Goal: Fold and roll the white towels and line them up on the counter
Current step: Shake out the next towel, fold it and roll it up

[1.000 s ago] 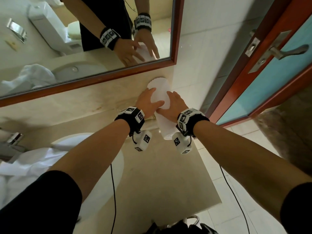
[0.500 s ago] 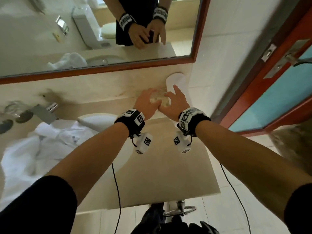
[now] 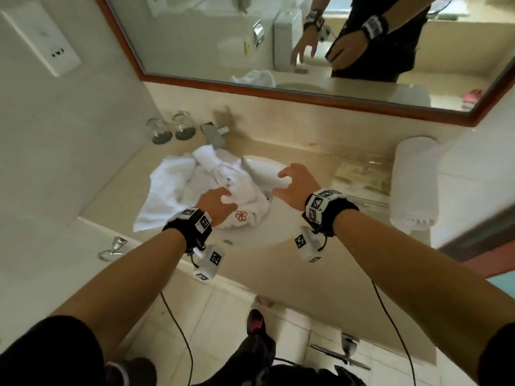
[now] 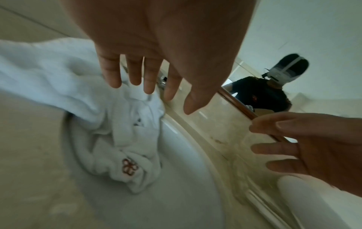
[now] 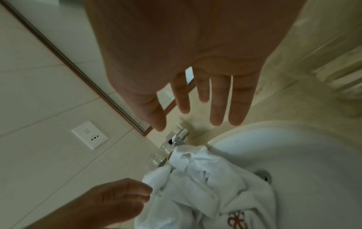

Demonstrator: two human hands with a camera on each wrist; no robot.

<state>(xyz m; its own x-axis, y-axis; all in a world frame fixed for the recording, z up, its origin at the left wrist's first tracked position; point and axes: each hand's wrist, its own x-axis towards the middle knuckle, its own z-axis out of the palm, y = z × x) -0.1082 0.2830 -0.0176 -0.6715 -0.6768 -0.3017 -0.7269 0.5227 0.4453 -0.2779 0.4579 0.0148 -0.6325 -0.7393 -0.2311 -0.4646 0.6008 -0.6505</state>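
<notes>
The mirror [image 3: 278, 45] runs along the wall above the counter [image 3: 320, 246], its upper part cut off by the frame edge. The sink [image 3: 267, 174] is set into the counter; its left half is hidden under a heap of crumpled white towels [image 3: 172, 188], which spills from the basin onto the counter to the left. How many towels make up the heap cannot be told. Its long axis runs from the tap [image 3: 214, 132] toward the counter's front edge, where a fold bearing a red emblem [image 3: 242, 215] faces up. A rolled towel [image 3: 415, 182] lies at the far right of the counter, its long axis running from the back wall toward the front edge. Two glasses [image 3: 170, 129] stand left of the tap, blurred. The right hand [image 3: 295, 185] hovers over the basin, fingers spread and slightly bent, holding nothing. The left hand [image 3: 216, 201] is above the heap, fingers parted and loosely curved; whether they touch the cloth cannot be told.
</notes>
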